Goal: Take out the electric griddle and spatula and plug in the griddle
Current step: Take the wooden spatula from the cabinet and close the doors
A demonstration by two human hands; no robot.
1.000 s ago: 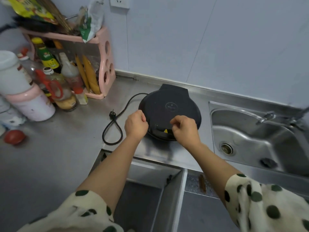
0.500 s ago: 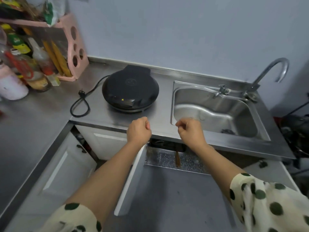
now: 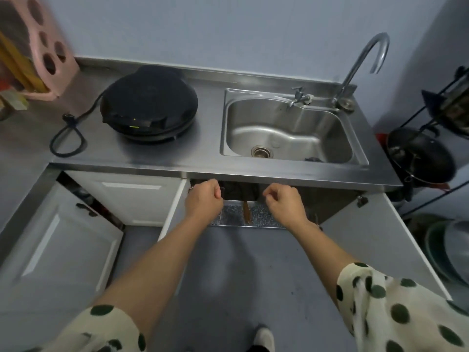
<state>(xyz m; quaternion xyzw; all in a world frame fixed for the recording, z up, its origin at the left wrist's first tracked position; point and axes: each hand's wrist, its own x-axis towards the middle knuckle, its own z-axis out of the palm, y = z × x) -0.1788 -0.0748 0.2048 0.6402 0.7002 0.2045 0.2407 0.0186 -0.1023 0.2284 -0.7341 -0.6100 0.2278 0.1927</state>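
1. One black griddle [image 3: 149, 104] on the counter, one cord [image 3: 66, 138].
2. One sink [image 3: 291, 130], one tall faucet [image 3: 360, 64], one small tap [image 3: 299, 96].
3. Two hands: left hand [image 3: 203, 199], right hand [image 3: 285, 203].
4. Three open cabinet doors [image 3: 53, 240].
5. One pink rack [image 3: 50, 57].
6. One black wok [image 3: 421, 158].
7. One brown handle [image 3: 246, 212] in the cabinet.

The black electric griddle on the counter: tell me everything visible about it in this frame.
The electric griddle is round, black and closed, its domed lid slightly glossy, with a flat front handle tab showing a small yellow-green mark. It sits level on the steel counter, left of the sink and near the back wall. Its black cord loops on the counter to the left, plug lying loose. Neither hand touches it.
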